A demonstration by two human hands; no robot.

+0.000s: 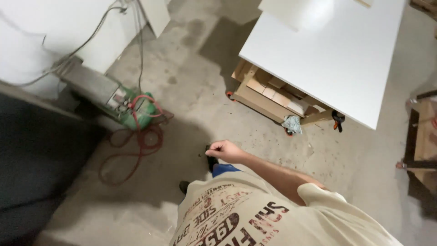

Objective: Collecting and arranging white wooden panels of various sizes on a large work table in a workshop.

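Walking across a concrete workshop floor point(218, 91), person looks down at own body; cream printed T-shirt point(255, 218) fills the bottom edge. One hand point(223, 150) is visible, swung forward in front of the hips, fingers curled into a loose fist, nothing visibly held. From the arm angle it reads as the right, but that's a judgement. Other hand not in view. Dark shoes point(211, 161) show just below the fist.

Nearest things: green compressor-like machine point(132, 107) with coiled red hose point(136, 150) on the floor to the left, well apart from the hand. Large white panel point(337, 59) lies on a low wooden cart point(268, 98) toward the upper right; a rag point(292, 124) hangs off the cart's near edge, an orange-and-black clamp point(337, 121) sits under the panel's near corner.

To move well here: keep feet clear of the hose loops, pass wide of the panel's near corner.
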